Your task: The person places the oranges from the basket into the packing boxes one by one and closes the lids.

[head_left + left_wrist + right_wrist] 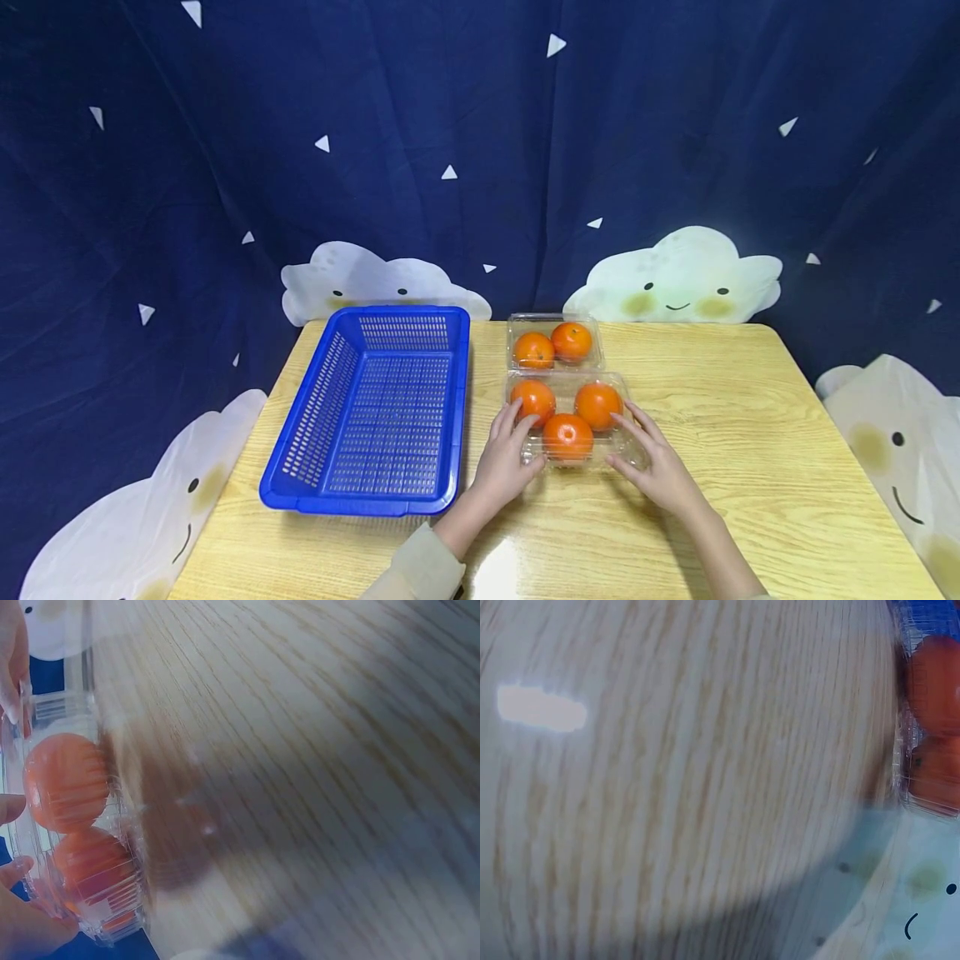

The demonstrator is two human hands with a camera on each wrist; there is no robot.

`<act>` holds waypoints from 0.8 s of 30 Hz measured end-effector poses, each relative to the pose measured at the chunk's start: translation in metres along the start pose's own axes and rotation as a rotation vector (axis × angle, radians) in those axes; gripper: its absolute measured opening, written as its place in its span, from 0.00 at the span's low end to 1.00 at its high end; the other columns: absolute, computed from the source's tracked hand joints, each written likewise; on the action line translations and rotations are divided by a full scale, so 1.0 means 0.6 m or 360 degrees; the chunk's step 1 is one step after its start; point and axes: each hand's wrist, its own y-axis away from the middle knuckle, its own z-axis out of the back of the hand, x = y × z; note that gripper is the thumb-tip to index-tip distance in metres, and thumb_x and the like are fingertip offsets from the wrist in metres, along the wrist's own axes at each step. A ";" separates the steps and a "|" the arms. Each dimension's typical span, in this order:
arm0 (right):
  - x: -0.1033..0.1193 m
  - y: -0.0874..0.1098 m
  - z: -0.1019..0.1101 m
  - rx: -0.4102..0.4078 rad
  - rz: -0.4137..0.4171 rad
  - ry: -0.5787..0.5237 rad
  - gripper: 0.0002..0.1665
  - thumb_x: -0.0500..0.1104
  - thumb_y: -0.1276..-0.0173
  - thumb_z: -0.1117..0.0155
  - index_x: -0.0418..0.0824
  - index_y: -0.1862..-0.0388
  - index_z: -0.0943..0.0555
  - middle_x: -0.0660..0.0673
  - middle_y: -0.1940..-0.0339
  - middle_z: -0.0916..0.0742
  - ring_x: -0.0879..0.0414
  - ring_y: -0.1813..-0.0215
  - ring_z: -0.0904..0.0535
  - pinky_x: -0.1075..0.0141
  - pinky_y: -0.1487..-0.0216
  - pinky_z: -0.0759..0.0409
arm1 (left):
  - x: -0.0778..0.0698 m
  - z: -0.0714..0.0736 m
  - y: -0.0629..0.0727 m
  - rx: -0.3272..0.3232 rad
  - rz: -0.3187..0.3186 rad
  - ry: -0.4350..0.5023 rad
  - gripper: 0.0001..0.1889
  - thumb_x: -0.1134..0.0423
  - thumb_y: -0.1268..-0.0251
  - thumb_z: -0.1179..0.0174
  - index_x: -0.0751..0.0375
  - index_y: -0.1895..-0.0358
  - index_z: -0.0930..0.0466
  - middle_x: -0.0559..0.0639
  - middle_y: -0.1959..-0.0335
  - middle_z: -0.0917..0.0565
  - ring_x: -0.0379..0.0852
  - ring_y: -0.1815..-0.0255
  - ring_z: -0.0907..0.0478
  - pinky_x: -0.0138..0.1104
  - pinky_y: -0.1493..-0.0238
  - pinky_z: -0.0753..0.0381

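A clear plastic clamshell box [555, 454] holding three round orange fruits [567, 437] lies on the table between the two hands. The left hand [501, 458] is at its left front corner, fingers spread with the tips over the lid and the thumb by the front edge. At the right side, the right hand [660, 467] has its fingers extended along the edge, its thumb near the front corner. Behind stands a second clear box [517, 321] with two orange fruits [572, 342]. In the left wrist view, fingertips [24, 864] overlap the clear plastic near the fruits [66, 782].
A blue perforated plastic basket [363, 505], with nothing inside, stands left of the boxes. All of it sits on a light wooden table [720, 392]. A dark blue curtain [495, 108] with clouds and white triangles hangs behind the table and along its sides.
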 end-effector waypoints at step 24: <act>0.019 0.001 0.013 0.0019 0.0009 0.0136 0.34 0.46 0.42 0.34 0.42 0.36 0.32 0.36 0.31 0.38 0.31 0.39 0.36 0.34 0.51 0.34 | -0.011 0.031 0.006 0.0041 0.0011 -0.0076 0.28 0.57 0.48 0.38 0.56 0.40 0.30 0.55 0.31 0.43 0.57 0.31 0.46 0.50 0.38 0.38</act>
